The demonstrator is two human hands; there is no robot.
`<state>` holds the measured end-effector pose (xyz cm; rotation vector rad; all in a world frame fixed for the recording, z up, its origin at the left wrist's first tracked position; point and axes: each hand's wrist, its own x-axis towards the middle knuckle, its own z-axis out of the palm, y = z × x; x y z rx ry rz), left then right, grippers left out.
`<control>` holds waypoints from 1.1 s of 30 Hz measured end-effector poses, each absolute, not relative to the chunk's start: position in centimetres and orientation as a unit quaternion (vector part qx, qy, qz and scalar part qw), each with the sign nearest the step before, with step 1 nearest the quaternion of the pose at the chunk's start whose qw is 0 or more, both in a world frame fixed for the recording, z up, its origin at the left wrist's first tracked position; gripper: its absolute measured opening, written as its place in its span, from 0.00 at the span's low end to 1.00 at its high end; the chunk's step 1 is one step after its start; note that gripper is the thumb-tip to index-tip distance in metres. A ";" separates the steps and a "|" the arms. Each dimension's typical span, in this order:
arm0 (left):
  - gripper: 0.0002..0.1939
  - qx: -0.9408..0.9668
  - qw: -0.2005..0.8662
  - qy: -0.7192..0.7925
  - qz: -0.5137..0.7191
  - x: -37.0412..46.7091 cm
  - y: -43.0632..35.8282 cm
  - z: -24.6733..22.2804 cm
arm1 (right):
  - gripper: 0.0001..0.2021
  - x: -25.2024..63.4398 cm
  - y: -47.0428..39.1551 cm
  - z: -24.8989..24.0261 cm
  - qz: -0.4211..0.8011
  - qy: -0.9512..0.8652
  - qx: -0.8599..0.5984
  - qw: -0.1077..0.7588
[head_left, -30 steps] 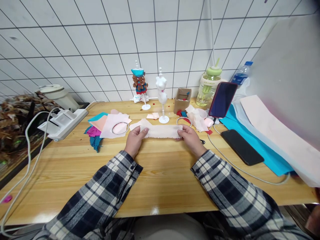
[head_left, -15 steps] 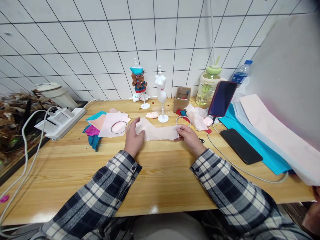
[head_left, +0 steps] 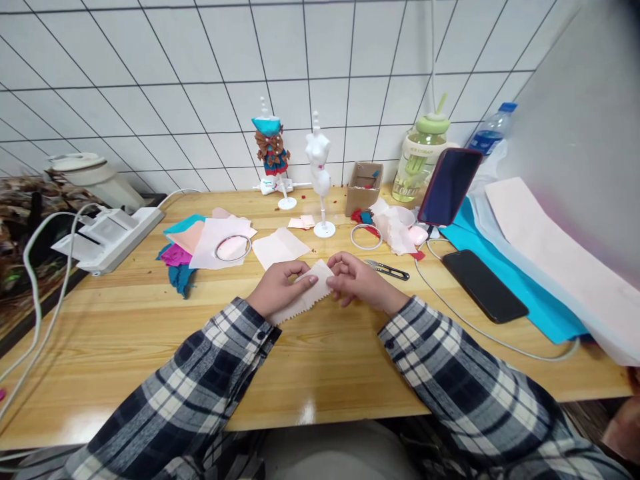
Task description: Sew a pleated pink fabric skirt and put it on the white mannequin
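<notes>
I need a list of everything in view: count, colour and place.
zigzag-edged piece: 1, pink, front
standing mannequins: 2, white, one dressed, centre
rings: 2, silver, middle
snips: 1, black, right
box: 1, brown, back
bottles: 2, green, clear, back right
phones: 2, dark, right
long sheets: several, pink, blue, right
small pieces: many, mixed, middle
power strip: 1, white, left
lidded container: 1, white, left
pile: 1, brown, far left
cables: several, white, sides
table: 1, wooden, below
wall: 1, white, behind
panel: 1, grey, right
left hand: 1, plaid sleeve, holding piece
right hand: 1, plaid sleeve, front
</notes>
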<state>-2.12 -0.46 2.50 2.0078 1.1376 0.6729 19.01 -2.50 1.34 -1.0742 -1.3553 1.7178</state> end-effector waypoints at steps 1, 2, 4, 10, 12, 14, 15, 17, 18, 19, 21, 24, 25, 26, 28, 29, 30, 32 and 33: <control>0.18 0.780 0.362 0.442 0.258 -2.1 -0.5 2.6 | 0.22 18.9 -2.4 1.2 0.641 -0.536 -0.427 0.346; 0.18 0.781 0.363 0.441 0.251 -2.2 -0.5 2.7 | 0.20 18.8 -2.3 1.1 0.623 -0.546 -0.438 0.349; 0.18 0.781 0.368 0.445 0.238 -2.2 -0.5 2.6 | 0.16 18.7 -2.1 1.0 0.599 -0.547 -0.460 0.360; 0.21 0.752 0.400 0.476 0.219 -2.4 -0.2 2.0 | 0.07 19.3 -1.7 1.2 0.636 -0.477 -0.482 0.369; 0.21 0.741 0.411 0.483 0.223 -2.4 -0.2 1.9 | 0.10 19.4 -1.8 1.3 0.659 -0.459 -0.470 0.365; 0.21 0.729 0.420 0.489 0.230 -2.3 -0.3 1.9 | 0.15 19.4 -1.9 1.3 0.684 -0.438 -0.452 0.368; 0.21 0.724 0.424 0.491 0.234 -2.3 -0.4 1.9 | 0.17 19.3 -2.0 1.3 0.692 -0.434 -0.443 0.370; 0.21 0.717 0.428 0.493 0.243 -2.2 -0.4 1.9 | 0.18 19.2 -2.0 1.2 0.685 -0.443 -0.442 0.374; 0.21 0.714 0.428 0.495 0.249 -2.2 -0.4 1.9 | 0.18 19.1 -2.0 1.1 0.670 -0.452 -0.452 0.378; 0.21 0.710 0.429 0.498 0.254 -2.2 -0.4 1.9 | 0.19 19.1 -2.0 1.0 0.653 -0.459 -0.466 0.383; 0.20 0.699 0.449 0.493 0.259 -2.3 -0.3 1.8 | 0.17 19.1 -1.7 0.8 0.629 -0.450 -0.488 0.405; 0.21 0.692 0.546 0.424 0.210 -2.5 -0.1 2.0 | 0.14 19.5 -1.3 0.4 0.629 -0.411 -0.486 0.446; 0.21 0.691 0.575 0.399 0.181 -2.6 -0.1 2.1 | 0.15 19.6 -1.1 0.3 0.630 -0.403 -0.481 0.457; 0.21 0.691 0.595 0.381 0.151 -2.7 -0.1 2.2 | 0.16 19.7 -1.0 0.3 0.629 -0.399 -0.478 0.466; 0.18 0.687 0.616 0.369 0.108 -2.7 -0.1 2.4 | 0.18 19.9 -0.8 0.3 0.619 -0.398 -0.478 0.479; 0.17 0.682 0.626 0.365 0.098 -2.7 -0.2 2.5 | 0.18 20.1 -0.7 0.5 0.612 -0.402 -0.482 0.481; 0.17 0.673 0.639 0.360 0.096 -2.7 -0.3 2.5 | 0.18 20.4 -0.7 0.7 0.601 -0.416 -0.489 0.477; 0.16 0.636 0.672 0.361 0.117 -2.7 -0.5 2.4 | 0.19 21.4 -0.6 1.5 0.545 -0.480 -0.522 0.448; 0.16 0.607 0.690 0.368 0.145 -2.7 -0.6 2.3 | 0.19 22.2 -0.7 1.9 0.492 -0.527 -0.549 0.423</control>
